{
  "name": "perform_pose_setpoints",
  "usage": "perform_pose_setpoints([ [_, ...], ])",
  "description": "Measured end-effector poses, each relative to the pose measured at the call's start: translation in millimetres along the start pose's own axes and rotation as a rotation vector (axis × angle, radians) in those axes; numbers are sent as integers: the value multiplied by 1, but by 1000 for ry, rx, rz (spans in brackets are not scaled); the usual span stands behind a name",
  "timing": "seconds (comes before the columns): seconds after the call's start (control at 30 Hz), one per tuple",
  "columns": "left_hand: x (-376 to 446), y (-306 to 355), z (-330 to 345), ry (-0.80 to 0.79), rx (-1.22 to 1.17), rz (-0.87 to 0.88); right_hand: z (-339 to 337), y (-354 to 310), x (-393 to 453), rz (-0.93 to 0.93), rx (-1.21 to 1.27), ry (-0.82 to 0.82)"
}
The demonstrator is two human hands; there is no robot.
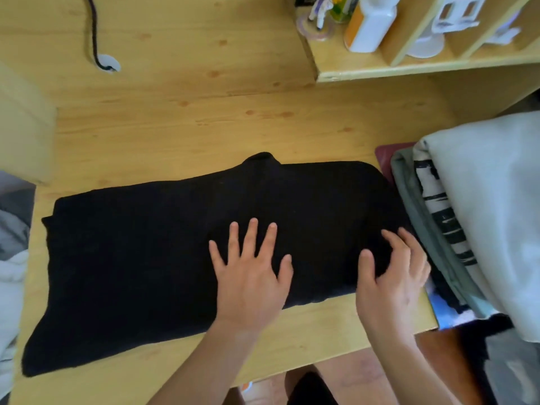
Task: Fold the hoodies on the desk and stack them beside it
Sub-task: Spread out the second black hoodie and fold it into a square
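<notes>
No brand, label or legible writing was observed on any item; the only markings noted were black blocky stripes printed on a pale garment, and these could not be read as text.

A black hoodie [146, 258] was found laid flat across the light wood-grain counter [190, 133], folded into a long, roughly rectangular band running from the lower left to the upper right. Its fabric appeared matte, soft and thick, with a small rounded bump projecting from its far edge.

The left hand [251, 276] was seen spread flat on the hoodie's middle, fingers straight and splayed, palm pressed to the cloth and nothing gripped. The right hand [391, 276] was placed at the hoodie's right end, its fingers bent over the fabric edge and its thumb resting on the cloth; whether the cloth was actually pinched could not be told.

Just beside the hoodie's right end, a stack of folded garments [467, 229] was noted: grey-green cloth, the striped pale piece and a smooth light grey layer on top. A dark red flat item [385, 154] showed beneath the stack's far corner.

A wooden shelf unit [409, 68] stood at the far right, holding a white and orange bottle [368, 24]. A dark braided cable [93, 33] was seen entering a round port in the counter at the far left.
</notes>
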State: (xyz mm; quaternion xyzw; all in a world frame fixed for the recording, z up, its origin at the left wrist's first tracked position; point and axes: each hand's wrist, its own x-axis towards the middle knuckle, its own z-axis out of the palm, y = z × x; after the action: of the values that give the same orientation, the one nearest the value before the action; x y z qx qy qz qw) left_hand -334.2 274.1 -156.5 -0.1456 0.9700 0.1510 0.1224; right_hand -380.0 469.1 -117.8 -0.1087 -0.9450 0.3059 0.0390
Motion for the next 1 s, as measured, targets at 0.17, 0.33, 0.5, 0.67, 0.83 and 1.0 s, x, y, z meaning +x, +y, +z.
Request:
perform_pose_setpoints([
  [0.17,0,-2,0,17,-71,34,-12,31,-7,712,453,-136],
  [0.33,1,-26,1,35,-117,60,-29,21,19,515,530,-136],
  [0.5,-1,-29,1,27,-48,92,-19,48,29,582,284,-63],
  [0.67,0,-32,3,21,-42,94,-15,53,33,568,213,10],
  [0.83,0,-35,2,27,-32,119,-19,65,37,386,39,123],
  [1.0,0,-32,5,26,14,106,-6,68,21,470,169,78],
])
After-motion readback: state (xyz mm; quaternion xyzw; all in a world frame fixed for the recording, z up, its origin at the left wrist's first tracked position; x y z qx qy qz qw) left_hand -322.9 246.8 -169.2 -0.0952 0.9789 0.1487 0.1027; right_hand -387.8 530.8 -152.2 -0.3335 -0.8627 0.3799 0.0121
